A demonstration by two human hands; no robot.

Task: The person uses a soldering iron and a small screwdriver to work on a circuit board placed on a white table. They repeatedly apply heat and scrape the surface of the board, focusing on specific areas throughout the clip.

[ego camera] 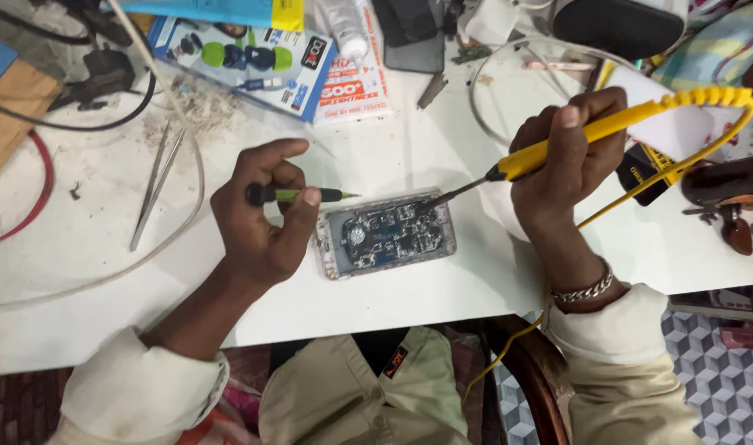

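Note:
A clear-cased circuit board (386,234) with a blue board and silver parts lies on the white table (409,156). My left hand (265,218) grips a small green and black screwdriver (298,195), its tip pointing right just above the board's upper left corner. My right hand (566,161) holds a yellow-handled soldering iron (558,148). The iron's metal tip touches the board's upper right area. A yellow cord (706,132) runs from the iron's rear and loops down past my wrist.
Metal tweezers (155,183) lie left of my left hand. A blue product box (244,62), a white and red packet (351,82) and a tube sit at the back. Black and red cables (38,189) trail at the left. A white wire loop (492,74) lies behind the iron.

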